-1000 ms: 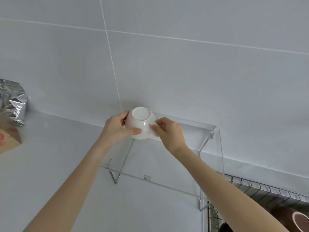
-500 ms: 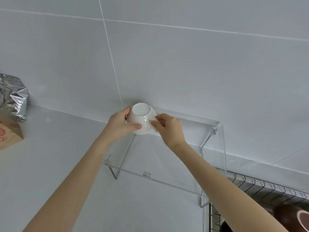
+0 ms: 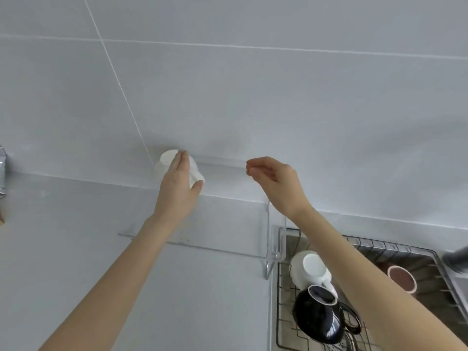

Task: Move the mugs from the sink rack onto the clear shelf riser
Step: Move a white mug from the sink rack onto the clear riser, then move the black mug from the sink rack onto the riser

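White mug (image 3: 168, 162) on riser (image 3: 228, 245), three racked

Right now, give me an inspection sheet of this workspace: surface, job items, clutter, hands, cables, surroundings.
Surface: pale grey countertop, bare near the riser.
Job's things: white mug upside down on the clear shelf riser's back left corner; in the sink rack, a second white mug, a black mug and a brown mug.
Clutter: foil bag at the left edge.
Hands: left hand resting on the white mug, grip looks loose; right hand empty, in the air above the riser.
Cables: nothing seen.
Surroundings: grey tiled wall.
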